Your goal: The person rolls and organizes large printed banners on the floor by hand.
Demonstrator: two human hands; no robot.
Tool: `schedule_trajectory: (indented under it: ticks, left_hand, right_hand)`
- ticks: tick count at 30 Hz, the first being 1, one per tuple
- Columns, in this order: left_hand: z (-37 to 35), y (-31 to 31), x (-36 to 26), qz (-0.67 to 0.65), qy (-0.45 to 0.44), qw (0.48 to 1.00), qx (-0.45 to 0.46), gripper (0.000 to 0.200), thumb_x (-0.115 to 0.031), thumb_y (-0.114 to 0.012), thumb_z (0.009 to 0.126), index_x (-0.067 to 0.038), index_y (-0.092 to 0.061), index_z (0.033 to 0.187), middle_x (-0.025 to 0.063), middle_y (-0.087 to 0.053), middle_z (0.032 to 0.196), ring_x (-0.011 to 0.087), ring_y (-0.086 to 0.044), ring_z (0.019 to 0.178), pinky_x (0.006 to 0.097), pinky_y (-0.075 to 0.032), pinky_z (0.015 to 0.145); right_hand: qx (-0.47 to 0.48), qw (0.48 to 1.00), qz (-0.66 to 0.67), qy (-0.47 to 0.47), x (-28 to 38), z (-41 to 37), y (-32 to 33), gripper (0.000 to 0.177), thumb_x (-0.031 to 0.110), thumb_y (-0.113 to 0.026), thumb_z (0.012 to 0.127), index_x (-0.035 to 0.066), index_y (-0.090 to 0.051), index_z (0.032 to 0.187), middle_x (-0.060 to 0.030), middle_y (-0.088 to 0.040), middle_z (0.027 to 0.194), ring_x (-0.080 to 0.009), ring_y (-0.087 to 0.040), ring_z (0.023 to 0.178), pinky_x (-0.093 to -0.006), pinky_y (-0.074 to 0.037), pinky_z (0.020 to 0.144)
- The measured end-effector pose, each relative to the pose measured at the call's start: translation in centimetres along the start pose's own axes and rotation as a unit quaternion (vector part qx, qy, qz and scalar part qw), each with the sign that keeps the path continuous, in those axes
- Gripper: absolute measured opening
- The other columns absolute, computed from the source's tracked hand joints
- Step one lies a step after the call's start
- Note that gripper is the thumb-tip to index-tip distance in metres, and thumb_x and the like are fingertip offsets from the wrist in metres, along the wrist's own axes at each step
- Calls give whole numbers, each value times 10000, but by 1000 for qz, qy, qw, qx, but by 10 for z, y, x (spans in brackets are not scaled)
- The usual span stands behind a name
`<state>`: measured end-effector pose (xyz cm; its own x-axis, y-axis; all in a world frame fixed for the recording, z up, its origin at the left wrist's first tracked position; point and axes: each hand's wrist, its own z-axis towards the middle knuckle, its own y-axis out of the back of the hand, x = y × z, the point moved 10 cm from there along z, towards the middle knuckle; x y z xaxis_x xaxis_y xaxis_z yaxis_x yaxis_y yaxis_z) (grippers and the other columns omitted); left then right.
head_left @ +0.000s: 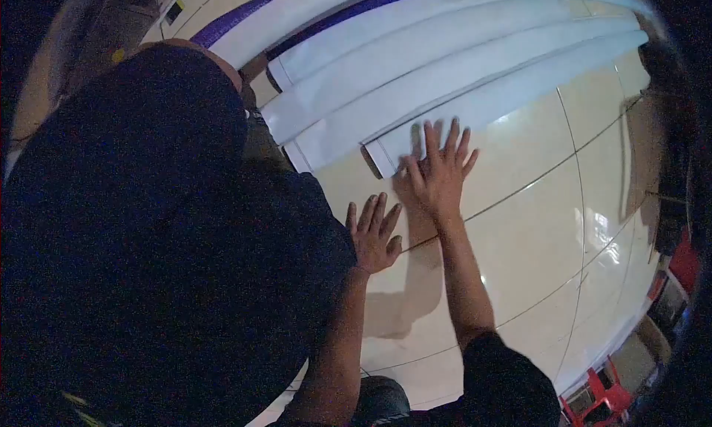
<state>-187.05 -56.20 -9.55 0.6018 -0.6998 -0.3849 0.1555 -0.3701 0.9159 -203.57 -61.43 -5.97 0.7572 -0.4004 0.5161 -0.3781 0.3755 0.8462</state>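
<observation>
Several long white rolls of sheet material lie side by side on the floor, curving across the top of the view. On the nearest white roll (pixel 512 93), close to its squared end, my right hand (pixel 441 176) is spread open, fingertips over the lower edge. My left hand (pixel 375 242) is open too, fingers apart, over the tiles a little below that roll's end. Neither hand grips anything. Farther back, a dark purple band (pixel 326 28) runs along the sheets.
A person in a dark shirt (pixel 163 227) bends over close on my left, covering much of that side. Glossy cream floor tiles (pixel 519 219) stretch to the right. A red plastic stool (pixel 608 390) stands at the lower right, near other dim items.
</observation>
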Motion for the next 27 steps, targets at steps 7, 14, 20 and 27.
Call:
schedule_trajectory:
  ticks: [7,14,20,27]
  left_hand:
    - [-3,-19,3,28,-3,999,18,676,-445,-543,830,-108,-398,1398,214,-261,1493,397,-210,1393,654,-81,1092]
    - [-4,-1,0,4,-7,1000,-21,684,-377,-521,825,-103,-354,1429,201,-266,1497,361,-253,1382,627,-89,1097]
    - [-3,-2,-4,27,-29,999,-37,702,-334,-562,819,-87,-332,1434,222,-223,1508,381,-205,1400,626,-75,1103]
    - [-27,1,-14,27,-96,984,-147,520,-231,-567,848,-53,-469,1327,227,-383,1422,378,-325,1342,563,-194,1103]
  right_hand:
    - [164,980,40,102,45,-24,-37,593,474,-481,900,128,-443,1380,-259,-280,1475,-454,-223,1372,-601,-155,1093]
    - [35,942,-69,-326,-101,-385,50,677,427,-456,951,-7,-259,1431,-241,-236,1480,-406,-157,1390,-514,-138,1123]
    - [86,931,-230,-272,-98,-571,76,648,383,-323,959,22,-180,1478,-271,-138,1519,-428,-120,1413,-628,-37,1089]
    - [69,938,-196,-277,-96,-583,72,707,390,-452,884,58,-242,1472,-242,-179,1520,-419,-109,1419,-623,-16,1103]
